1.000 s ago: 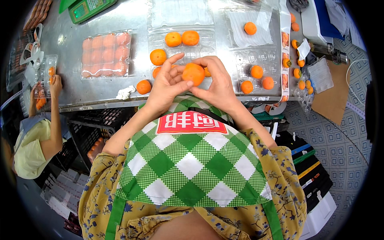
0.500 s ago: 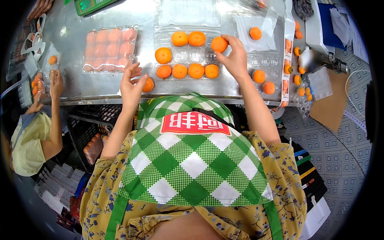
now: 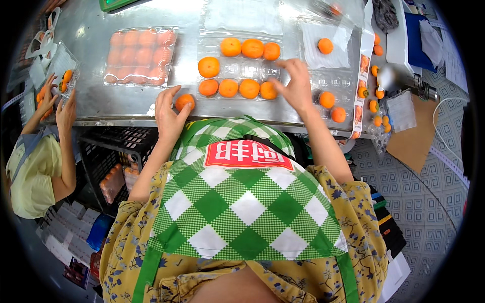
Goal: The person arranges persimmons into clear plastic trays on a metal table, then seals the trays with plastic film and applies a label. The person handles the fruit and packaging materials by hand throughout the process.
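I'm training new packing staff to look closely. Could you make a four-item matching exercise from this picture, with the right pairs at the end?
Column one
1. Left hand
2. Right hand
3. Closed pack
4. Open tray

Column two
A. Holds eight orange fruits, its middle row mostly bare
B. By the tray's right side, fingers apart, grasping nothing
C. At a loose orange fruit near the front edge of the table
D. Left of the tray, its contents under clear plastic

Right pairs: 1-C, 2-B, 3-D, 4-A

table [image 3: 187, 60]: shiny metal | tray [image 3: 237, 67]: glossy plastic | fruit [image 3: 185, 101]: smooth
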The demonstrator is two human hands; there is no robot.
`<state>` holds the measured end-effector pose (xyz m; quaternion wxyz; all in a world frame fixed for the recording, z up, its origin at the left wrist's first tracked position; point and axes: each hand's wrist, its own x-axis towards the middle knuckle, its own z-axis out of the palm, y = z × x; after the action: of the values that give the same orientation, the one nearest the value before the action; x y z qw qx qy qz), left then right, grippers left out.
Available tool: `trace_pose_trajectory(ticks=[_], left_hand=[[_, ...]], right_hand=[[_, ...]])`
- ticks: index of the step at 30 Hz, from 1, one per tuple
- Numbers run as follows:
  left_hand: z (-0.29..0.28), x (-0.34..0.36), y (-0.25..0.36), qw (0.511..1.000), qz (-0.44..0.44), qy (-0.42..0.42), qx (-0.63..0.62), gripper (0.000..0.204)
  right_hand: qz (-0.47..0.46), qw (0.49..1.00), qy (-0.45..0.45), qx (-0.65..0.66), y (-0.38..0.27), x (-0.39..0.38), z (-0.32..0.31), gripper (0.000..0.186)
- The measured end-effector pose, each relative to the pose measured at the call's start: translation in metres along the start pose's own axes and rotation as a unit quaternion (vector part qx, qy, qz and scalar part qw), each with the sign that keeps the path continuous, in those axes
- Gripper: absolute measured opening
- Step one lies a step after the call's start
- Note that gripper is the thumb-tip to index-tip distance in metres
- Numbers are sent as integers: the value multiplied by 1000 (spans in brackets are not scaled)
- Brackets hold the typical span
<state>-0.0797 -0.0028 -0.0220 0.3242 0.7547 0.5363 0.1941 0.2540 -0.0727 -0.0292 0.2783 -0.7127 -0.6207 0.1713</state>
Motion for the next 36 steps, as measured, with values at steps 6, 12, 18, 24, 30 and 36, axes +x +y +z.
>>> trace_pose_trajectory(ticks=[6,12,18,24,30,36], left_hand=[[6,10,15,999,33,-17,-21,45],[6,19,33,998,39,-34,-38,45],[6,18,35,997,40,-43,-49,44],[8,17,32,996,39,-49,-66,42],[10,15,25,996,32,-46,-65,42],[7,9,14,999,26,-19,-41,44]], right_hand=[[15,997,-74,-23,-11,-34,4,58],[149,944,-36,291,-8,-40,5,55],[249,562,-104,781,-18,-37,-9,50],[261,757,-41,597,-28,-32,-5,37],[88,984,57,147,-33,-31,-6,48],[80,992,30,97,-30,-37,1,46]])
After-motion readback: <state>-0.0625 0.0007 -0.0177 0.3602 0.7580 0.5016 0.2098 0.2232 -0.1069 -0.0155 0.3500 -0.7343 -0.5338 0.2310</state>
